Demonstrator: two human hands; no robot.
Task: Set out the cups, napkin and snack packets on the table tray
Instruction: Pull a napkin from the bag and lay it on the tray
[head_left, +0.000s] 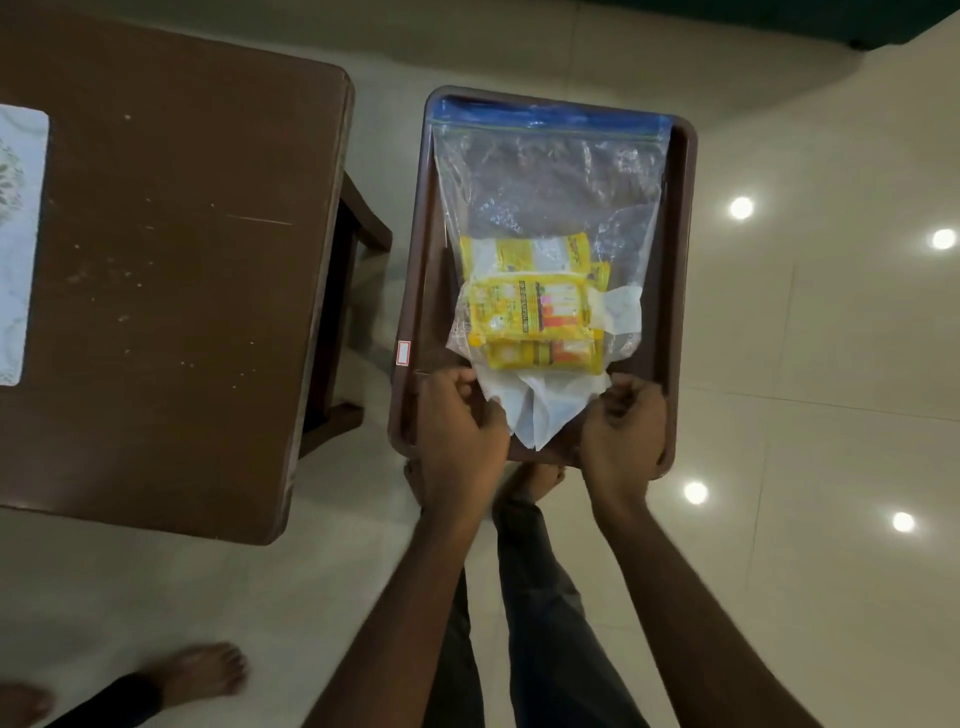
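Brown wood fills the left of the view: a low table (171, 260) with a pale patterned mat (18, 244) at its far left edge and most of its top bare, which looks to me like the place all this is headed. Beside it, over the glossy tiled floor (805, 389), a dark brown tray (683, 249) is carried level, well clear of the table's edge. Flat on the tray lies a clear zip bag (550, 176), its blue seal at the far end and its load slumped to the near end, close to the person's body, where the weight is easiest to carry. Inside are yellow snack packets (530, 306) stacked on each other, and under them a crumpled white napkin (535, 410) whose corner points at the near rim. I see no cups anywhere. The left hand (460, 431) and right hand (623, 426) each have their fingers curled tight over the near rim, one on either side of the napkin corner, so the tray is balanced between them. Another person's bare foot (202, 670) stands near the table. Nothing is set out yet; I'd say the tray must be put down first.
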